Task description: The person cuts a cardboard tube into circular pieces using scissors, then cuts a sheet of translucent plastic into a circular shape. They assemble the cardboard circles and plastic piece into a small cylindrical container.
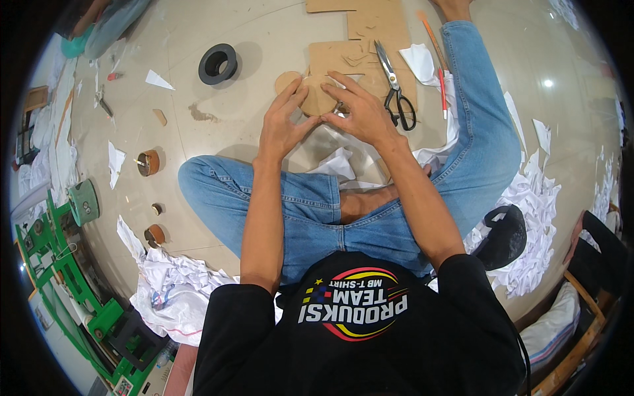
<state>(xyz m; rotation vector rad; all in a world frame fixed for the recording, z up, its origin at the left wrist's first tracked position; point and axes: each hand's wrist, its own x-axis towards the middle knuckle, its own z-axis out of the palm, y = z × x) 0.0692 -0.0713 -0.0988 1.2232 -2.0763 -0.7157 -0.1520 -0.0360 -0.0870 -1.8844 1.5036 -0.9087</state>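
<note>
Both my hands meet at a brown cardboard cut-out (318, 98) with rounded edges, just above the floor beyond my crossed legs. My left hand (285, 122) pinches its near left side, thumb and fingers curved round the edge. My right hand (362, 111) grips the right side, its fingers bent over the top. The two thumbs nearly touch at the near edge. A smaller round piece of cardboard (287, 80) shows behind my left fingertips. Right of my right hand lie black-handled scissors (394, 82), blades pointing away. Whatever is under my fingers is hidden.
Cardboard sheets (330, 56) with scraps lie ahead. A black ring-shaped spool (218, 64) sits to the left, brown tape rolls (148, 162) nearer. A red pen (442, 92) lies by my right leg. White cloth scraps (528, 218) heap at right; a green machine (72, 290) stands left.
</note>
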